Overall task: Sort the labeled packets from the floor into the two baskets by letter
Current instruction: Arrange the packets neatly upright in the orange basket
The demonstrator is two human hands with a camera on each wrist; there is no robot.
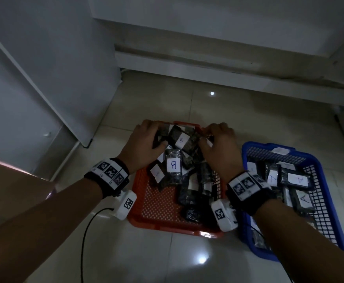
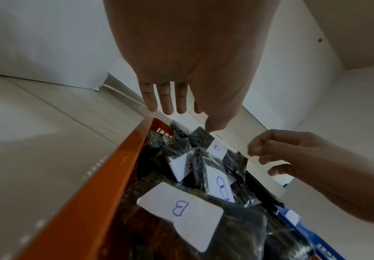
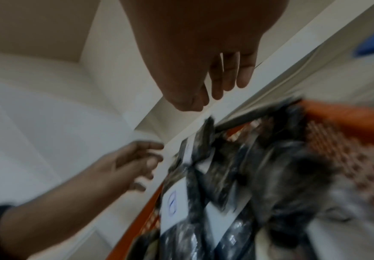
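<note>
hands [image 1: 144, 139] [image 1: 220, 144] spread, fingers relaxed, over orange basket's [image 1: 140, 180] far rim — holding nothing.

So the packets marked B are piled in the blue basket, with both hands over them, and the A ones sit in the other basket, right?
Not quite: the B packets are piled in the orange basket, with both hands over them. The head view shows this. The A packets sit in the blue basket.
</note>
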